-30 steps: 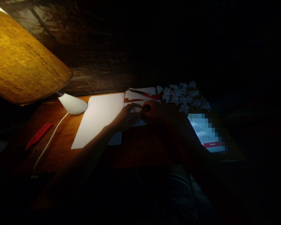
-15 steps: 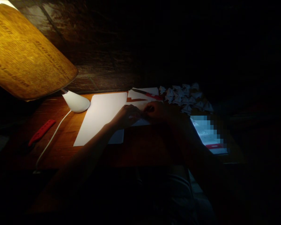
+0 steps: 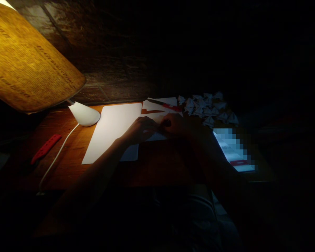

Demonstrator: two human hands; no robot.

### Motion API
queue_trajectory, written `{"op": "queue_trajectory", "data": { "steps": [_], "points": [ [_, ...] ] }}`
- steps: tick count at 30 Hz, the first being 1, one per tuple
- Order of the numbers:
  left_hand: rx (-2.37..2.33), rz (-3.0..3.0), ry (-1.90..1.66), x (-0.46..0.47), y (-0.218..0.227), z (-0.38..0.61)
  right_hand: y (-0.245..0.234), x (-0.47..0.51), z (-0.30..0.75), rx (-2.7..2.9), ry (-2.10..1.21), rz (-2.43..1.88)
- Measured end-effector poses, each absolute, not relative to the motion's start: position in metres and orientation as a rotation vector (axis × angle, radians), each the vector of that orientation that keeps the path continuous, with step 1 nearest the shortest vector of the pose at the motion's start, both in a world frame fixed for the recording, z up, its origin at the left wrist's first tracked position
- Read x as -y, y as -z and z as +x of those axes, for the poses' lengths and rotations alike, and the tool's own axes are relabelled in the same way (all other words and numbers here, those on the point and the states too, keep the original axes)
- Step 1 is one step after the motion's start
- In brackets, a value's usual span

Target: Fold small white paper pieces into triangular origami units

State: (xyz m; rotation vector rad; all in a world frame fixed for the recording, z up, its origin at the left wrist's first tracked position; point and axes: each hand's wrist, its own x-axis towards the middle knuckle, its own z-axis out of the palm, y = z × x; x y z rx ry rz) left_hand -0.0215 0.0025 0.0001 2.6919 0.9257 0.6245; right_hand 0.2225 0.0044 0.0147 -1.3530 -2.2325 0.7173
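Observation:
My left hand (image 3: 143,126) and my right hand (image 3: 173,124) meet over the middle of the table, fingers curled in and close together. Anything pinched between them is lost in shadow. Beneath them lies a white sheet of paper (image 3: 156,137), partly covered by the hands. The left forearm crosses a stack of white paper (image 3: 122,120). Just beyond the hands, a knife (image 3: 170,106) with a red handle and dark blade rests on smaller paper pieces (image 3: 150,105). Several small folded paper shapes (image 3: 208,111) are heaped past the right hand.
A lamp with a printed yellow shade (image 3: 34,66) and white base (image 3: 85,115) stands at left, its white cord (image 3: 59,147) running to the front edge. A red power strip (image 3: 46,148) lies beside the cord. At right is a lit phone or tablet screen (image 3: 228,148), partly pixelated.
The hands have drawn slightly closer together, and the right hand's fingers have shifted a little. The whole view has moved slightly; the other objects keep their places.

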Motion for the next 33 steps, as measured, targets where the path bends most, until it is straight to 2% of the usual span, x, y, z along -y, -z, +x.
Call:
{"op": "queue_trajectory", "data": {
  "steps": [6, 11, 33],
  "points": [
    [-0.956, 2.700, -0.568, 0.0005, -0.0076, -0.0193, -0.0205, 0.0024, 0.2209, 2.289, -0.649, -1.311],
    [-0.954, 2.692, -0.567, -0.0006, -0.0054, -0.0204, -0.0216, 0.0032, 0.2198, 2.293, -0.711, -1.196],
    [-0.962, 2.715, -0.602, -0.0008, -0.0047, -0.0196, -0.0234, -0.0011, 0.2253, 2.368, -0.804, -1.189]
  ]
}}
